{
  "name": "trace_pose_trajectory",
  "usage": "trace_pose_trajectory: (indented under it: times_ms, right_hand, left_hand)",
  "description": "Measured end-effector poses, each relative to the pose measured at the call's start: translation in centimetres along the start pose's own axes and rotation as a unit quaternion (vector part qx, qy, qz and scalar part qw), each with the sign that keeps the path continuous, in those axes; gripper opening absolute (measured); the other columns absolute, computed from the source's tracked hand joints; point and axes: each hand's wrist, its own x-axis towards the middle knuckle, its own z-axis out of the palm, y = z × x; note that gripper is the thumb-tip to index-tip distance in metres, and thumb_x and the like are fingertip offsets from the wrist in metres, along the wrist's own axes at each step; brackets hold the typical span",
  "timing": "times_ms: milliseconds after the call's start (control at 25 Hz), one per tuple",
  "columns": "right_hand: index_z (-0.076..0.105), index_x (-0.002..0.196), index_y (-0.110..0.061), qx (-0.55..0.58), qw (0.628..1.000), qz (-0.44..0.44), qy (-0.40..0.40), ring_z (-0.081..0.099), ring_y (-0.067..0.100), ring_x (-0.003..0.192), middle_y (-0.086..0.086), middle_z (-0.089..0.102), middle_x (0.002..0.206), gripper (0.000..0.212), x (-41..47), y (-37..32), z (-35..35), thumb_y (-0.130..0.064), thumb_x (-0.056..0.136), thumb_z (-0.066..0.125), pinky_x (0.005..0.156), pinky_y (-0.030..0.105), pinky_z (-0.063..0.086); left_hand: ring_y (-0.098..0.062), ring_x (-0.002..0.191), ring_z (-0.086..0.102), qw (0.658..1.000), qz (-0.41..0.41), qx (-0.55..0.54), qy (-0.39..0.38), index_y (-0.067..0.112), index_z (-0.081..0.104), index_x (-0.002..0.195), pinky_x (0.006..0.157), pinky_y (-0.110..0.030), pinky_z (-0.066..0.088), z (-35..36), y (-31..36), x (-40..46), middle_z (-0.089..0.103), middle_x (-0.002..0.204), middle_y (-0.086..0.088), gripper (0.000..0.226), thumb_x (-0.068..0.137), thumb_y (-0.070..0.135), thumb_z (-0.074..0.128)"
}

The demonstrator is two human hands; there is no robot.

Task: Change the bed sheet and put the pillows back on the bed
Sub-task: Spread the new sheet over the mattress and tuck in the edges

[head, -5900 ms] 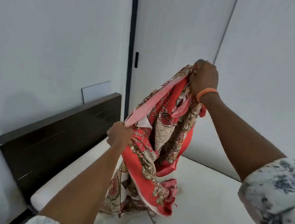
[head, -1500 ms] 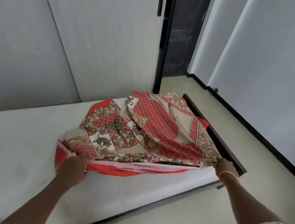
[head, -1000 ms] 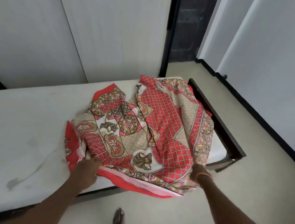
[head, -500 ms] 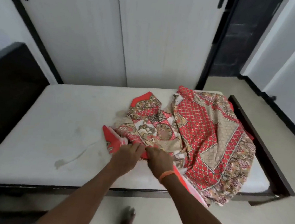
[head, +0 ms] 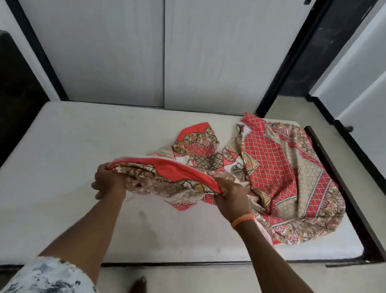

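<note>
Both hands, left hand (head: 109, 182) and right hand (head: 231, 200), are clamped on one edge of the red patterned cotton bed sheet (head: 278, 175), bunched on the right of the bare white mattress (head: 69, 159). Best to find the corners, then draw the edge leftward toward the dark headboard (head: 7, 97).

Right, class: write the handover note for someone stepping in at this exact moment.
Left hand: grip shut on the sheet's red edge.
Right hand: grip shut on the same edge, raised off the mattress.
Sheet: mostly bunched at the foot end, right side.
Done: sheet is on the bed.
Left: spread it flat towards the headboard, tuck in, return pillows; none in view.
</note>
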Motion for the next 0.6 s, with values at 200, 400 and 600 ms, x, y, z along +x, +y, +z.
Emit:
trace_pose_trajectory:
  times_ms: [200, 400, 600]
  right_hand:
    - [0.071, 0.103, -0.018, -0.115, 0.919, 0.187, -0.327, 0.068, 0.025, 0.088, 0.007, 0.073, 0.095, 0.022, 2.7, -1.8, 4.7, -0.027, 0.083, 0.072, 0.076, 0.033, 0.053]
    - [0.032, 0.148, -0.024, 0.162, 0.891, 0.131, -0.403, 0.056, 0.017, 0.118, 0.003, 0.058, 0.13, 0.104, 7.1, -10.5, 9.2, -0.03, 0.062, 0.089, 0.102, 0.027, 0.045]
    - [0.062, 0.118, -0.005, 0.119, 0.906, 0.018, -0.406, 0.062, 0.021, 0.093, 0.013, 0.068, 0.106, 0.043, 9.3, -18.6, 15.1, -0.007, 0.077, 0.075, 0.083, 0.026, 0.05]
  left_hand:
    - [-0.023, 0.093, 0.069, 0.958, 0.232, 0.037, -0.162, 0.019, 0.069, 0.097, 0.078, -0.026, 0.053, -1.5, 4.9, 5.2, 0.072, 0.093, -0.003, 0.027, 0.075, 0.007, 0.059]
    - [-0.033, 0.077, 0.07, 0.566, 0.634, 0.395, -0.349, 0.021, 0.062, 0.107, 0.064, -0.037, 0.056, -3.9, 5.1, 1.7, 0.072, 0.084, -0.007, 0.042, 0.067, 0.028, 0.074]
    - [-0.032, 0.079, 0.068, 0.52, 0.623, 0.479, -0.337, 0.009, 0.065, 0.11, 0.065, -0.034, 0.051, -7.9, 2.0, 4.7, 0.069, 0.092, -0.011, 0.026, 0.086, 0.016, 0.06]
